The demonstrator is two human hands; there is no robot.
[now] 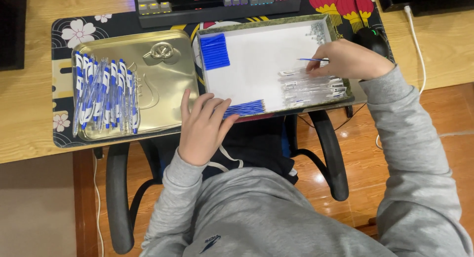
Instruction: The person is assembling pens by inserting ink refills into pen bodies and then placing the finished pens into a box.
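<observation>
The keyboard is cut off by the top edge; only its lower key rows show. The dark object at the left edge and another at the top right corner are truncated and cannot be identified. The right hand covers the near end of the thin blue refill and part of the mouse. The small clear parts in the tray corner are too small to tell. The left hand hides its own fingertips' contact with the tray edge
</observation>
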